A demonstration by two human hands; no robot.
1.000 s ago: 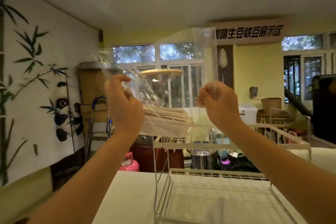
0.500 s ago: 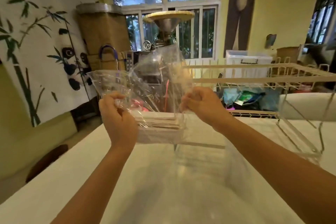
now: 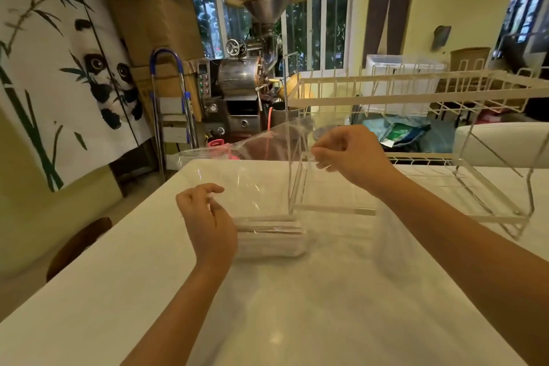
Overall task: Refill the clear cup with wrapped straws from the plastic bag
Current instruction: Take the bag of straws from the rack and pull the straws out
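Observation:
The clear plastic bag stands on the white table, its bottom resting there with a bundle of white wrapped straws lying inside. My right hand pinches the bag's upper edge and holds the film up. My left hand hovers at the bag's left side, fingers loosely curled by the film, gripping nothing that I can make out. No clear cup shows in view.
A white two-tier wire rack stands on the table to the right. A clear acrylic frame sits just behind the bag. Beyond the far edge are a coffee roaster and a stepladder.
Both hands brought the bag down from eye level onto the table. My left hand let go of the film, while my right hand keeps its pinch.

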